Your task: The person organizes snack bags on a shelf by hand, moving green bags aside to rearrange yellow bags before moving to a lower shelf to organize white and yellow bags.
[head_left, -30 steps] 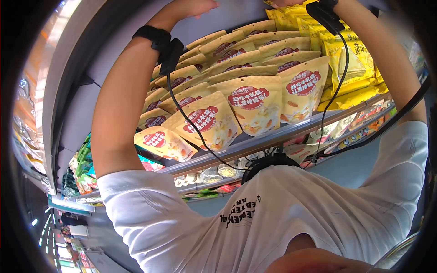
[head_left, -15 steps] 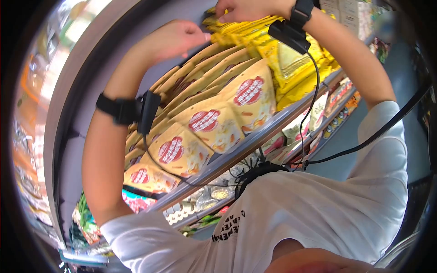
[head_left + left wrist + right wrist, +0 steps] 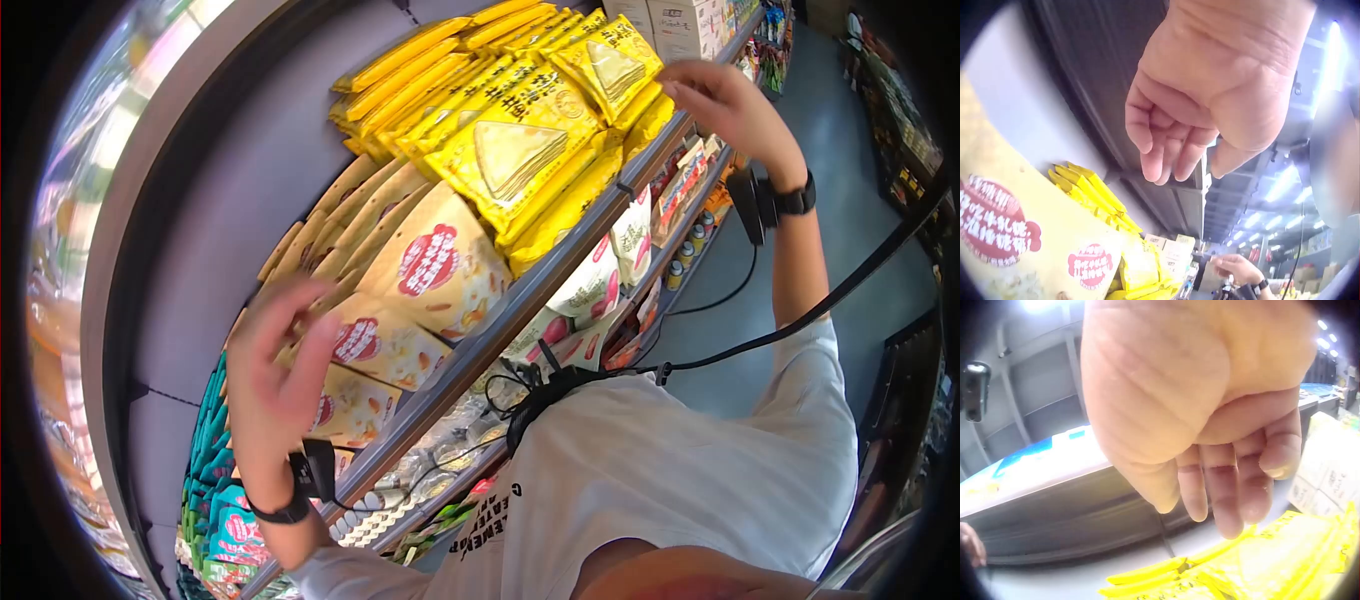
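My left hand, fingers loosely bent and holding nothing, hovers in front of the tan pouches with red labels. In the left wrist view, the same hand hangs with its fingers down, the pouches below and to the left. Yellow packets picturing a layered wedge stand in leaning rows beside the pouches. At their right end is my right hand, its fingertips overlapping the edge of the last packet in the head view. From the right wrist, this hand shows relaxed fingers and no object, above yellow packets.
Beyond the yellow packets stand white boxes. Teal packages fill the shelf's left end. A shelf rail runs along the front, with white and pink pouches lower down. Black cables cross before the body.
The head view has swung right along the shelf. My right hand has moved from over the yellow packets to their right end, and my left hand has come back toward me, away from it.
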Action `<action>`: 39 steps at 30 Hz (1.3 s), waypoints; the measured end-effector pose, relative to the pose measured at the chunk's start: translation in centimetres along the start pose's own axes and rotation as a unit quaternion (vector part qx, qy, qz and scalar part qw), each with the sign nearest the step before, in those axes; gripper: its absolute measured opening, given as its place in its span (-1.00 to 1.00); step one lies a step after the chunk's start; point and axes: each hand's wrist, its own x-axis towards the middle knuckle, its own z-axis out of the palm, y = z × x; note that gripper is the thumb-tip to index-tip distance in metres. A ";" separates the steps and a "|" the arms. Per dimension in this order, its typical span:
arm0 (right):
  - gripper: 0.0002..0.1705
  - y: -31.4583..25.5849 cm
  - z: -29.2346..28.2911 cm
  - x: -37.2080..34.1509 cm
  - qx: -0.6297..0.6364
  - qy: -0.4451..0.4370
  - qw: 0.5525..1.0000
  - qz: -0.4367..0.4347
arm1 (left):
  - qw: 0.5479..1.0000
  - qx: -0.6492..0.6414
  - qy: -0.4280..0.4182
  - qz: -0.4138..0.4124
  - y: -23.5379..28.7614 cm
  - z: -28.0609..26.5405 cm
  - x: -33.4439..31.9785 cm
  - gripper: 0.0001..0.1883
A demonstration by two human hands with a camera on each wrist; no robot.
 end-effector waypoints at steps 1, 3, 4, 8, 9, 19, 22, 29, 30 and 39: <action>-0.70 2.0 0.0 -1.1 0.034 0.007 0.999 0.040 | 0.999 -0.024 0.008 -0.027 -0.1 0.3 -1.1 -0.79; -0.70 6.2 0.0 -3.0 0.068 -0.016 0.995 0.065 | 0.994 -0.063 0.025 -0.087 -0.8 1.1 -3.5 -0.78; -0.70 7.4 0.2 -3.7 0.071 -0.017 0.995 0.072 | 0.991 -0.089 0.023 -0.099 -1.3 1.6 -4.9 -0.75; -0.71 10.9 1.5 -6.7 0.142 0.036 0.978 0.150 | 0.980 -0.171 0.030 -0.094 -1.2 4.5 -9.2 -0.63; -0.71 11.8 2.0 -7.8 0.171 0.051 0.965 0.195 | 0.977 -0.186 0.019 -0.101 -1.1 5.3 -10.2 -0.62; -0.69 17.7 2.6 -19.9 0.195 0.083 0.929 0.303 | 0.948 -0.221 0.057 -0.223 3.6 10.1 -17.4 -0.68; -0.67 19.5 4.1 -23.4 0.204 0.053 0.910 0.357 | 0.922 -0.273 0.069 -0.267 3.7 12.6 -20.3 -0.71; -0.70 21.7 12.0 -32.5 0.261 -0.216 0.831 0.440 | 0.797 -0.342 0.073 -0.493 4.2 24.9 -32.0 -0.69; -0.69 21.1 13.1 -33.2 0.246 -0.257 0.829 0.431 | 0.791 -0.355 0.071 -0.493 4.8 26.4 -33.9 -0.69; -0.58 13.6 23.6 -31.1 0.314 -0.470 0.758 0.326 | 0.550 -0.335 0.115 -0.756 8.1 37.4 -55.6 -0.66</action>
